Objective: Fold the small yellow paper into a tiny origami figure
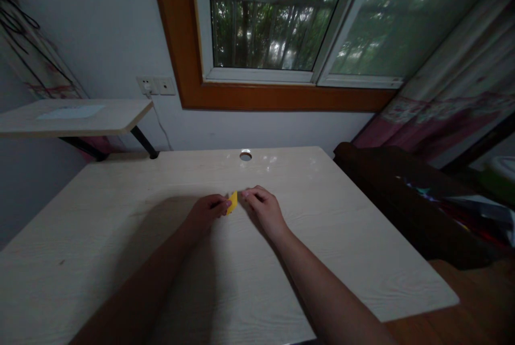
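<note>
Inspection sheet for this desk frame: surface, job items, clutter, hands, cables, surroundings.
Surface: pale wood-grain desk, round cable hole near far edge.
Job's things: small yellow piece, material unclear, between both hands.
Clutter: nothing seen.
Grippers: left hand pinches the piece; right hand fingertips at its other edge, grip unclear.
Cables: white cord hanging from white wall socket; black cables upper left.
Surroundings: wood-framed window, patterned curtain, pale side shelf.

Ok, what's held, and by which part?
A small yellow piece, left hand pinching its left edge; right hand fingertips at its right edge, contact unclear.
</note>
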Demonstrator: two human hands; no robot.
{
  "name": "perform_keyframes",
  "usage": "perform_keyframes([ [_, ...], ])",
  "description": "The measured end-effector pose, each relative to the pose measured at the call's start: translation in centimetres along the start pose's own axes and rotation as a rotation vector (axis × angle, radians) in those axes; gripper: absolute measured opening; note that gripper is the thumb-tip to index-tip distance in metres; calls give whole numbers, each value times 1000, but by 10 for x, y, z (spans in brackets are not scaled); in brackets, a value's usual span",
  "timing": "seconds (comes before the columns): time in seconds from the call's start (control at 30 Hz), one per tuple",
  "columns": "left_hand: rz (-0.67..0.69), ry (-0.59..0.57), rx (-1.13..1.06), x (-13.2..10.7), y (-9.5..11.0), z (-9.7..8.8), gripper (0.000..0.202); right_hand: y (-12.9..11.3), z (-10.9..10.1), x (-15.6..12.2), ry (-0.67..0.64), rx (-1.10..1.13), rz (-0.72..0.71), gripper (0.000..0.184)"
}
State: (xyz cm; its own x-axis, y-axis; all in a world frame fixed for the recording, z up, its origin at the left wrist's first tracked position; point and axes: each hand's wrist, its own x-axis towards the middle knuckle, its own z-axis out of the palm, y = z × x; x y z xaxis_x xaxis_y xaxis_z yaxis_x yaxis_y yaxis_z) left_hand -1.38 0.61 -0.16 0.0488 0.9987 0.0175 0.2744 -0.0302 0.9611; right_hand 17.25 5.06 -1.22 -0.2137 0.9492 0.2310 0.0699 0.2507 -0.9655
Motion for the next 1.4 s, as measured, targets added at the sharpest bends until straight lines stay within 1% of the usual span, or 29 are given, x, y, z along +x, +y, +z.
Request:
perform_keyframes([
  [0.1,11,-1,-6,0,2,-1,35,-2,2,-1,-86,-32,-22,20],
  [0.17,16,-6,0,0,3,-1,35,-3,2,-2,-103,-50,-24,19],
  [0.4,33,-5,-24,1,-2,0,36,-2,2,-1,-83,-23,16,18],
  [0.57,28,-40,-31,0,-2,0,29,-3,2,0,-65,33,66,19],
  [0.67,12,-43,-18,0,0,1,25,-3,1,-1,-71,6,39,20],
  [0.8,5,10,8,0,1,1,25,-3,2,-2,-130,-49,-15,19],
  [0.93,-10,43,18,0,1,0,27,0,3,-2,-149,-84,-53,15],
  [1.17,-6,45,14,2,-3,1,27,3,4,-3,-133,-103,-71,10],
  [1.33,-14,1,-5,2,-3,0,24,3,2,-1,-91,-50,-27,11],
  [1.4,-7,-13,-36,2,-2,0,26,3,2,-1,-69,-25,-4,12],
])
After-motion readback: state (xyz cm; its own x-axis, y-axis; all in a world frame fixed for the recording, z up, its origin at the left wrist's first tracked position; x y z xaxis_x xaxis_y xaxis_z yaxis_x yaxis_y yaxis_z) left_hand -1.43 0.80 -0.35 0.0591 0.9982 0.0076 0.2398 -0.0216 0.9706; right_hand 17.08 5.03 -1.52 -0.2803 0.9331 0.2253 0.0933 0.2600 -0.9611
